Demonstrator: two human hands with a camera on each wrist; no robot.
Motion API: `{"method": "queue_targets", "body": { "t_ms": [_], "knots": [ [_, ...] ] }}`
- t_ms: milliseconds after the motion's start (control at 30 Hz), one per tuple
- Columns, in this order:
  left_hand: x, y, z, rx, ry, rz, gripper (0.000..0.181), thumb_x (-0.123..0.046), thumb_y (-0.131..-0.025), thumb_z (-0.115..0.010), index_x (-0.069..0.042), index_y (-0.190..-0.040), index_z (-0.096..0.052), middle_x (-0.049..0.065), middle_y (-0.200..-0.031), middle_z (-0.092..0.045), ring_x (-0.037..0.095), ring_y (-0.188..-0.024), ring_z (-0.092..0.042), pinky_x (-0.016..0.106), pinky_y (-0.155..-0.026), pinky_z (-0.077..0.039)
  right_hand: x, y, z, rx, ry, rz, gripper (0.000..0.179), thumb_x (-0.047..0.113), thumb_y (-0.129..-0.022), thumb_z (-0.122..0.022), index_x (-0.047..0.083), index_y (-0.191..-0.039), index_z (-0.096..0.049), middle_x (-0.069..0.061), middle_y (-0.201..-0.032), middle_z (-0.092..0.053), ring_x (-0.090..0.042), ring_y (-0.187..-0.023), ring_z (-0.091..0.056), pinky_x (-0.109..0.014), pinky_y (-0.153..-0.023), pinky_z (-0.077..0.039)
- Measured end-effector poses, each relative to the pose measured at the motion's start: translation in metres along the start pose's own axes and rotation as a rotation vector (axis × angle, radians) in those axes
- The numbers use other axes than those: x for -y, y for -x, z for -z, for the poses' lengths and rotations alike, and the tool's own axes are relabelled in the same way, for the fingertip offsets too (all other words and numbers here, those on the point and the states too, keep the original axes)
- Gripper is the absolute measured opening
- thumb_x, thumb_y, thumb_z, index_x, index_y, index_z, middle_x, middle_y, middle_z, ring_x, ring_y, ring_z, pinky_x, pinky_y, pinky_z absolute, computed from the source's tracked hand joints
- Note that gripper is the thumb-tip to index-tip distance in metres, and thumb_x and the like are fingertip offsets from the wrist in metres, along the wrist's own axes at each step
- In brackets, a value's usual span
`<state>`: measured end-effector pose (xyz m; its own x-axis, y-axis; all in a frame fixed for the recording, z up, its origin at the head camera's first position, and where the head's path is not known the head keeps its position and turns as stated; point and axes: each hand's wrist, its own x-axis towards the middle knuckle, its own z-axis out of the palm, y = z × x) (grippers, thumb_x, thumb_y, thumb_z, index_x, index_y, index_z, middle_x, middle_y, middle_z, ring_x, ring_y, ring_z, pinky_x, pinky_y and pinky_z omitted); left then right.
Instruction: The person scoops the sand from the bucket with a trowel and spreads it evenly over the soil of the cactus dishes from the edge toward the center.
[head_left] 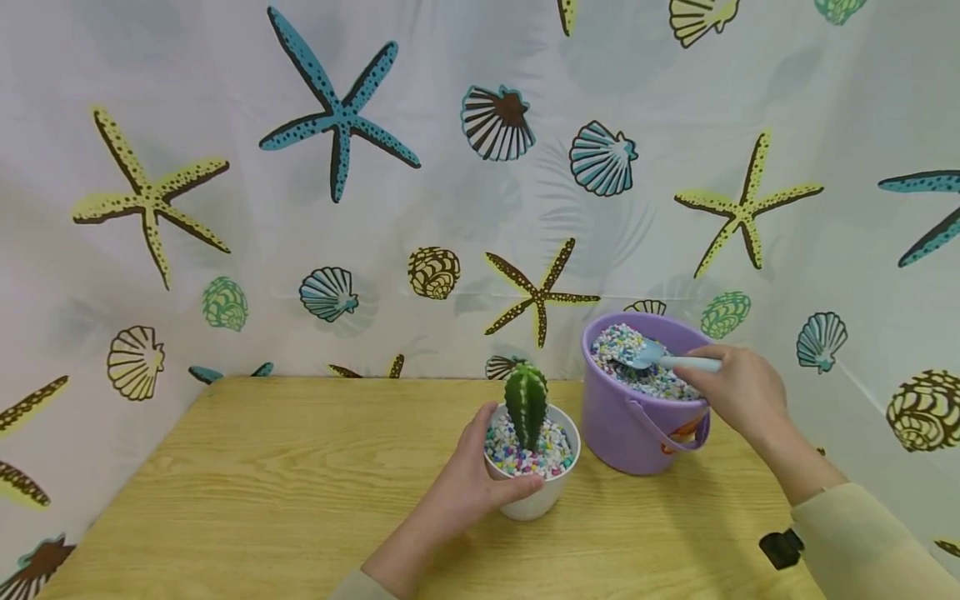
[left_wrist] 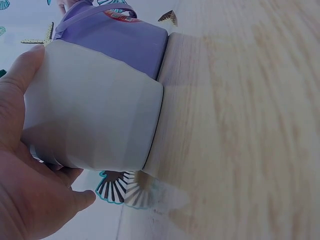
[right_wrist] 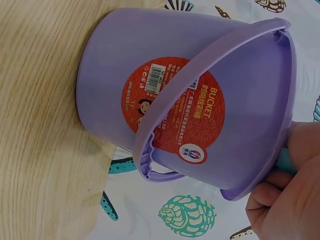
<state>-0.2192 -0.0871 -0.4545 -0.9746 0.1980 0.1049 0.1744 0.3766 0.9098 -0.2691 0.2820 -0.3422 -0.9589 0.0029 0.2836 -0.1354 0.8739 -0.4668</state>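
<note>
A white pot (head_left: 536,502) stands on the table, holding a green cactus (head_left: 527,404) set in small multicoloured pebbles (head_left: 555,454). My left hand (head_left: 472,475) holds this pot by its side, thumb at the near rim and fingers at the far left. In the left wrist view the pot's wall (left_wrist: 95,110) fills the space beside the hand. To its right is a purple bucket (head_left: 615,425) with more pebbles (head_left: 618,340) inside. Over the bucket's right rim, my right hand (head_left: 742,387) grips the handle of a light blue toy shovel (head_left: 645,356), whose blade lies among the pebbles.
The bucket's carrying handle (right_wrist: 200,65) hangs down across a red label (right_wrist: 210,117). Under everything lies a wood-grain tabletop (head_left: 300,467). A white curtain (head_left: 420,200) printed with starfish and shells rises behind the table and along its sides.
</note>
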Motion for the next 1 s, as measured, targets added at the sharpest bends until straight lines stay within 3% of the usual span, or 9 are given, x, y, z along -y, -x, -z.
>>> {"method": "queue_targets", "body": {
  "t_ms": [467,633,833,1000],
  "knots": [
    [0.000,0.001,-0.001,-0.007,-0.014,-0.005,0.126,-0.051,-0.082,-0.099,-0.015,-0.175,-0.022,0.021,-0.173,-0.033,0.043,-0.155,-0.041,0.065,-0.126,-0.034,0.002,0.008,0.008,-0.019,-0.038,-0.021,0.059,0.056,-0.104,-0.073,0.006,-0.134,-0.079,-0.013,-0.100,-0.079,-0.021,-0.069,-0.058,-0.035,-0.055,-0.042],
    [0.000,0.000,-0.001,-0.006,-0.020,0.001,0.125,-0.052,-0.082,-0.098,-0.016,-0.175,-0.023,0.020,-0.172,-0.035,0.042,-0.155,-0.042,0.065,-0.125,-0.035,0.002,0.013,0.010,-0.033,-0.064,-0.023,0.059,0.058,-0.103,-0.074,0.007,-0.133,-0.079,-0.020,-0.121,-0.078,-0.022,-0.075,-0.062,-0.035,-0.057,-0.043],
    [0.001,0.000,-0.001,-0.004,-0.016,-0.002,0.126,-0.052,-0.082,-0.099,-0.015,-0.175,-0.022,0.020,-0.173,-0.034,0.043,-0.155,-0.041,0.065,-0.125,-0.035,0.000,0.018,0.012,-0.052,-0.090,-0.028,0.060,0.061,-0.102,-0.075,0.009,-0.132,-0.080,-0.023,-0.143,-0.070,-0.032,-0.101,-0.066,-0.037,-0.067,-0.048],
    [0.001,0.001,-0.001,-0.004,-0.002,-0.005,0.126,-0.051,-0.082,-0.099,-0.015,-0.175,-0.022,0.020,-0.173,-0.033,0.042,-0.155,-0.041,0.065,-0.126,-0.034,-0.001,0.024,0.014,-0.053,-0.139,-0.063,0.069,0.068,-0.099,-0.074,0.009,-0.135,-0.079,-0.022,-0.150,-0.066,-0.040,-0.126,-0.062,-0.040,-0.080,-0.049]
  ]
}}
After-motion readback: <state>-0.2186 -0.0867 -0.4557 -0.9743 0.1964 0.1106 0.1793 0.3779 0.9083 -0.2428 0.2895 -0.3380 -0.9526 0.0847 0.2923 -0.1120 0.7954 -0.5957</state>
